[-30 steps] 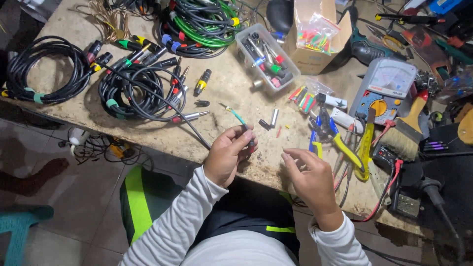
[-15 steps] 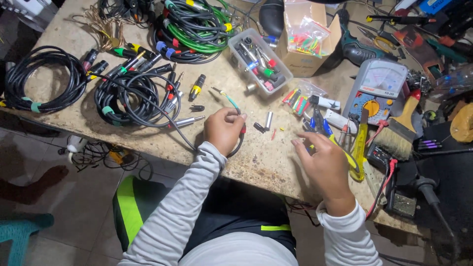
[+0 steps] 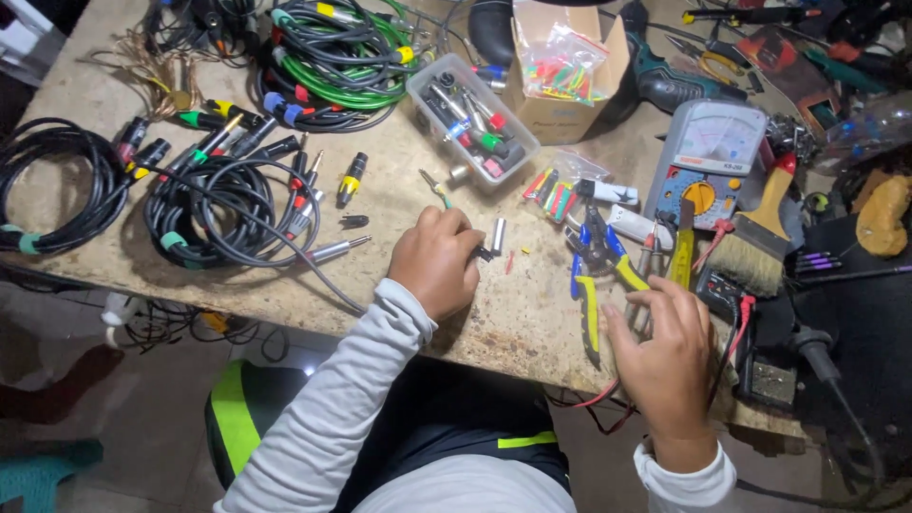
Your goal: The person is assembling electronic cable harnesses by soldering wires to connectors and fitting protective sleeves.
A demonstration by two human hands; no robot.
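Note:
My left hand (image 3: pixel 439 260) rests on the worn workbench (image 3: pixel 399 204), fingers curled around a small black connector part whose tip shows beside a silver metal sleeve (image 3: pixel 497 236). A thin green-handled tool (image 3: pixel 435 187) lies just beyond its knuckles. My right hand (image 3: pixel 665 347) hovers at the bench's near edge, fingers spread, touching the handles of yellow-and-blue wire strippers (image 3: pixel 594 275). Nothing is gripped in it.
Coiled black cables (image 3: pixel 223 214) with plugs lie left, green cable (image 3: pixel 337 47) behind. A clear box of connectors (image 3: pixel 472 122), a cardboard box (image 3: pixel 560 71), an analog multimeter (image 3: pixel 708 157), a brush (image 3: pixel 755 237) and a soldering stand (image 3: pixel 769 375) crowd the right.
My left hand has shifted a little right along the bench, still curled on the small part. My right hand dropped back to the near edge by the wire strippers.

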